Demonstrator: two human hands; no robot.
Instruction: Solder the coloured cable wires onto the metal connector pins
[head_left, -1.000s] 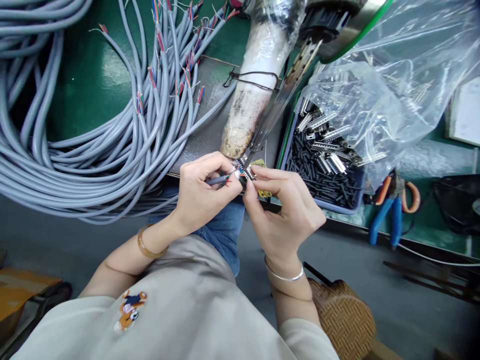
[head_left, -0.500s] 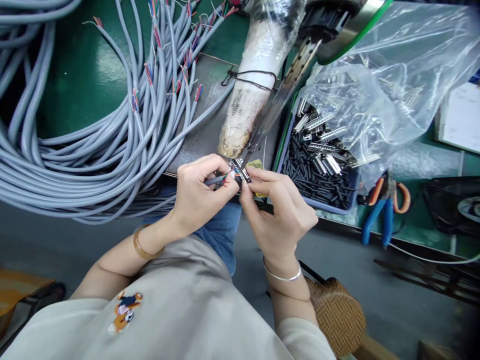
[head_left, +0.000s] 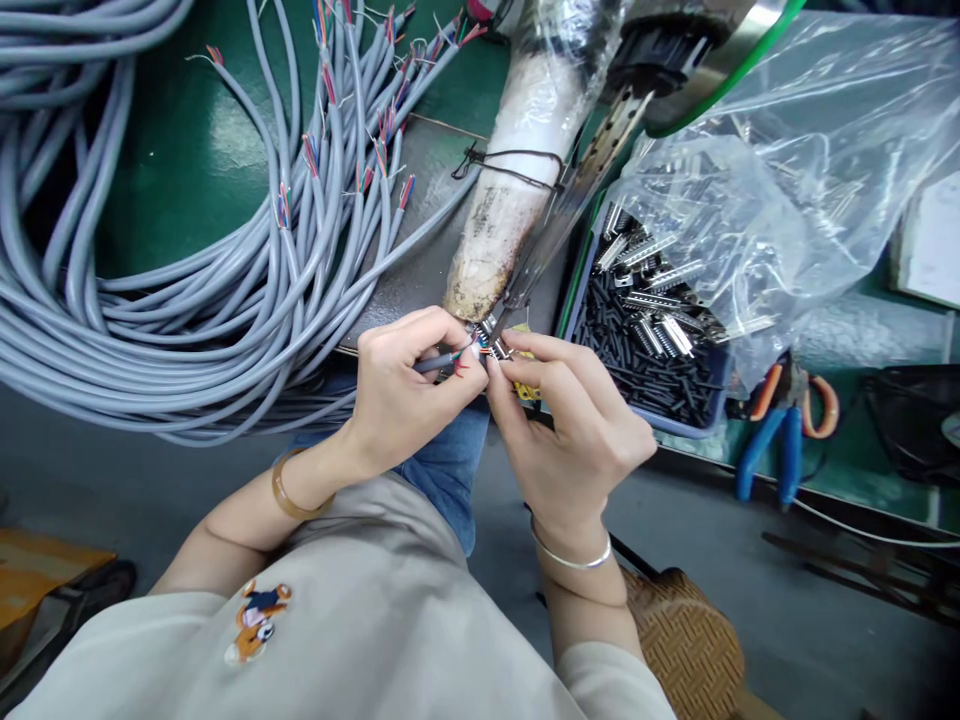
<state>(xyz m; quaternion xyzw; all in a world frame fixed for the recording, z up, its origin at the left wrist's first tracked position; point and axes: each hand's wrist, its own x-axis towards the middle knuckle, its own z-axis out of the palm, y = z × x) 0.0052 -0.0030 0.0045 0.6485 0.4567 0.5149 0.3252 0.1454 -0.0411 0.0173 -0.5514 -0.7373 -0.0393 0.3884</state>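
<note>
Head view: my left hand (head_left: 401, 385) pinches the cable end (head_left: 433, 363), my right hand (head_left: 570, 420) pinches the connector (head_left: 495, 343), both just beside the tray (head_left: 679, 428). Risk: slack grip may let thin wires (head_left: 460, 357) slip.

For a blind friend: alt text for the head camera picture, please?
The left hand pinches a grey cable with coloured wire ends while the right hand holds a small metal connector to it. Coiled grey cables lie left, a tray of parts right.
</note>
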